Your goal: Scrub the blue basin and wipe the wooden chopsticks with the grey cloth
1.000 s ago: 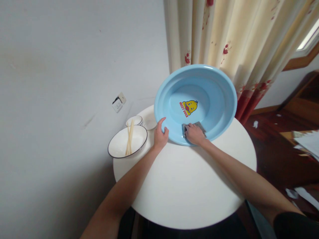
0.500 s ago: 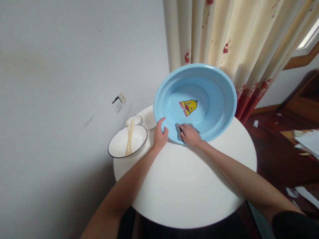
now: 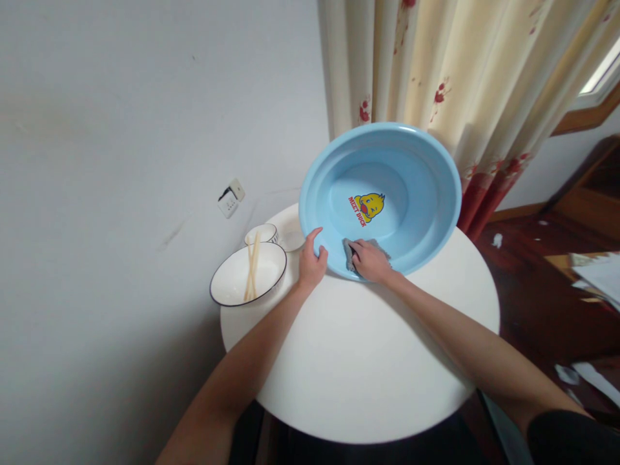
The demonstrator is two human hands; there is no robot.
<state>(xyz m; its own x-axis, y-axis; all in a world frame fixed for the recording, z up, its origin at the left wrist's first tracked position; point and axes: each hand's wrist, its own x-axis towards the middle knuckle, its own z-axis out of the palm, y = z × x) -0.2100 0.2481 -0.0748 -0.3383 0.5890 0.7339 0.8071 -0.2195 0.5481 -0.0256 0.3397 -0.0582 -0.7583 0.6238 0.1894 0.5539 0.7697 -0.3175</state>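
Observation:
A big light-blue plastic basin [image 3: 426,174] with a yellow duck print inside stands tilted toward me on a round white table [image 3: 358,368]. My left hand [image 3: 312,259] grips the basin's rim at its lower left, thumb inside and the other fingers partly hidden behind it. Inside the near wall of the basin, my right hand [image 3: 371,259] presses a grey cloth [image 3: 349,253] against the surface, its fingers closed on the fabric.
Left of the basin stand a large white bowl [image 3: 232,278] with wooden chopsticks [image 3: 252,268] in it and a smaller bowl [image 3: 261,232] behind. A wall with a socket [image 3: 227,205] borders the left; a curtain [image 3: 416,64] hangs behind. Papers [image 3: 600,274] lie at the right.
The right hand and the cloth have shifted very slightly to the right within the basin. The left hand keeps its hold on the rim.

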